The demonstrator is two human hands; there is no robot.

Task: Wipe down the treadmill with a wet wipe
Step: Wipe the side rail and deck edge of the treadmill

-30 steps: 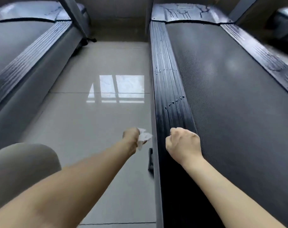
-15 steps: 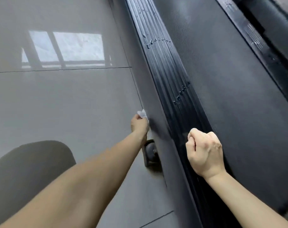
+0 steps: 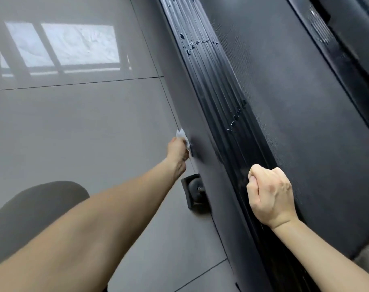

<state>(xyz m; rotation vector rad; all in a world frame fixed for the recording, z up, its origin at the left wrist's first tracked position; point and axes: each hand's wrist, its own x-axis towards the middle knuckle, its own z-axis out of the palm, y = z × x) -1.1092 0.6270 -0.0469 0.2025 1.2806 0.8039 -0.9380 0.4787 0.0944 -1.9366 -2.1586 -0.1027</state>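
Observation:
The black treadmill runs diagonally up the right half of the view, with a ribbed side rail (image 3: 217,98) and a dark belt (image 3: 295,106). My left hand (image 3: 178,149) is stretched down beside the treadmill's grey outer side panel (image 3: 202,144) and grips a crumpled white wet wipe (image 3: 182,137), pressed against that panel. My right hand (image 3: 270,194) is a closed fist resting on the ribbed rail, with nothing visible in it. Wet spots glisten on the rail farther up.
Glossy grey floor tiles (image 3: 84,127) lie left of the treadmill and reflect a window. A small black wheel bracket (image 3: 195,190) sits at the treadmill's base just below my left hand. My knee (image 3: 32,207) is at the lower left. The far rail (image 3: 335,51) borders the belt.
The view tilted and closed in on the treadmill's left side. My left hand went from hanging over the floor to pressing the wipe on the side panel. My right fist stayed on the rail.

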